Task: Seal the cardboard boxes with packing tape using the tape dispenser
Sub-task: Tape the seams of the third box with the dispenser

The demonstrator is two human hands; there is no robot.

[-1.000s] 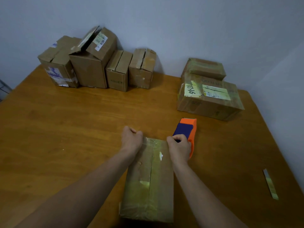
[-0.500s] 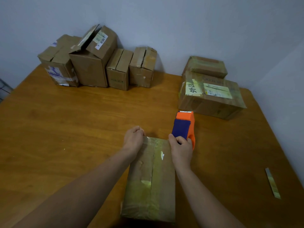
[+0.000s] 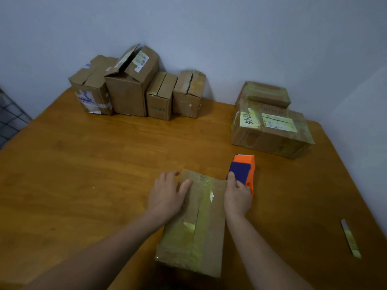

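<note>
Gripping tape dispenser (image 3: 243,171) — right hand (image 3: 237,197), left hand (image 3: 167,195) flat on box (image 3: 196,225)

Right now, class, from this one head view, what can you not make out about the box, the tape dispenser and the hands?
Head view:
- Roll and blade of the tape dispenser: hidden by its housing and the right hand.
- Far left corner of the box: covered by the left hand.
- Print on the labelled box: too small, blurred.
- Elbows: cut off by the bottom edge.
</note>
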